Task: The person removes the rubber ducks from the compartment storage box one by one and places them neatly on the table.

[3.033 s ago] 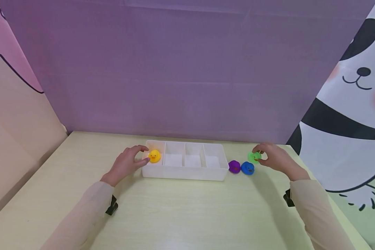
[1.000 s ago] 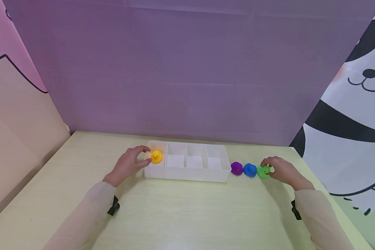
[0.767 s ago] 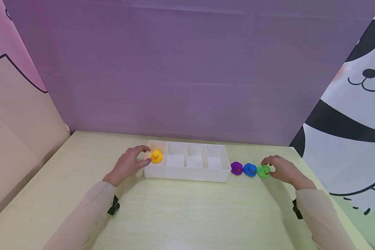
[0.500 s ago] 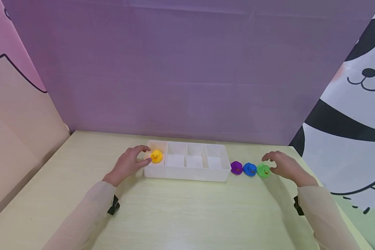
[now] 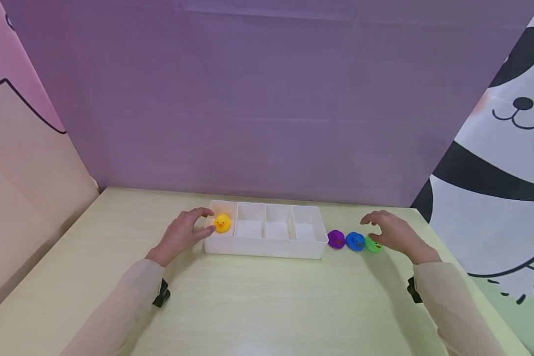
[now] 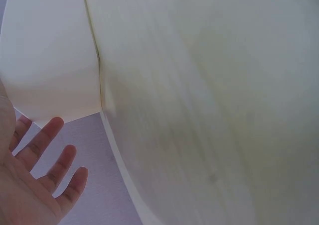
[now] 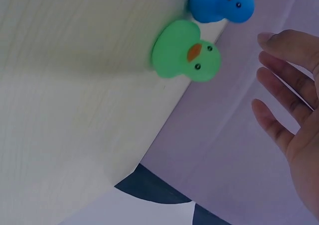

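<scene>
My left hand (image 5: 182, 230) is at the left end of a white four-compartment tray (image 5: 262, 247), thumb and index finger at its rim. In the left wrist view its fingers (image 6: 70, 185) are loosely spread beside the tray's end wall (image 6: 50, 56); the thumb is hidden there. A yellow rubber duck (image 5: 222, 223) sits in the leftmost compartment, close to those fingertips. Over the green rubber duck (image 5: 374, 244), my right hand (image 5: 396, 232) hovers with thumb and fingers apart, holding nothing. The right wrist view shows that hand clear of the green duck (image 7: 182, 53).
Right of the tray, a purple duck (image 5: 336, 239), a blue duck (image 5: 355, 241) and the green duck stand in a row on the pale wooden table (image 5: 267, 306). A purple cloth backdrop (image 5: 267, 109) rises behind it. A panda print (image 5: 511, 198) hangs at right.
My right hand brought the green duck down towards me beside the blue one, let go of it, rose slightly and shifted left. My left hand and the tray have stayed put.
</scene>
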Demonstrator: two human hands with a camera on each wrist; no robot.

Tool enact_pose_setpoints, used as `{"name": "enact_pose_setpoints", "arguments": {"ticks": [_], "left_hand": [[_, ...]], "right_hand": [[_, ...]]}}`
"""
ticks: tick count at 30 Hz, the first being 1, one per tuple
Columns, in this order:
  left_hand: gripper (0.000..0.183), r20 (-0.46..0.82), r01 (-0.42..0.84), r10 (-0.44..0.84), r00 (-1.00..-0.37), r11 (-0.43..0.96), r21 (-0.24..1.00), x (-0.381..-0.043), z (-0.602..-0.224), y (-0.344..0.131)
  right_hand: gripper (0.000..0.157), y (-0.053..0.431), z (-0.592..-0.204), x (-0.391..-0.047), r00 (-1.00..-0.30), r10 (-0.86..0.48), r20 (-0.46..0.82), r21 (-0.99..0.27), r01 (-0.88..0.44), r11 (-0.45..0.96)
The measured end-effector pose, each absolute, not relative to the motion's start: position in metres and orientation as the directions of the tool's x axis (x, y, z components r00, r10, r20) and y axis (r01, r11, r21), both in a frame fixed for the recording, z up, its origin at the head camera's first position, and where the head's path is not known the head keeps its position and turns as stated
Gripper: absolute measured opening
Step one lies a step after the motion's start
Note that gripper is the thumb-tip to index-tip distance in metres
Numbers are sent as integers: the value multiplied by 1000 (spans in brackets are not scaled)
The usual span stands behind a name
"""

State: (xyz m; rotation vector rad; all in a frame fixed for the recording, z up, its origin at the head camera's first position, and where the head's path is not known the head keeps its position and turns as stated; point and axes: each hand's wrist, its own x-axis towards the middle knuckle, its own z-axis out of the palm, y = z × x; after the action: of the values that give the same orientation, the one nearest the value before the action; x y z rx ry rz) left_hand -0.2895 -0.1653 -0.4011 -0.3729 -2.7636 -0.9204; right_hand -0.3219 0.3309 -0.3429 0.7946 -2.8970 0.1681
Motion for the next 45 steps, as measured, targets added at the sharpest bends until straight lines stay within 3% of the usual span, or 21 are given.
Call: {"name": "enact_pose_setpoints", "arguments": {"ticks": [25,45], "left_hand": [[41,278,316,186,-943,764,562,-289,-400,-166],[42,275,314,186,-943,770,556,-289,-401,-167]], "right_hand": [[30,272,-347,-328,-800,-563,208,-82,-588,805],[30,218,-336,-329,-672,-691,266,-12,-719,695]]}}
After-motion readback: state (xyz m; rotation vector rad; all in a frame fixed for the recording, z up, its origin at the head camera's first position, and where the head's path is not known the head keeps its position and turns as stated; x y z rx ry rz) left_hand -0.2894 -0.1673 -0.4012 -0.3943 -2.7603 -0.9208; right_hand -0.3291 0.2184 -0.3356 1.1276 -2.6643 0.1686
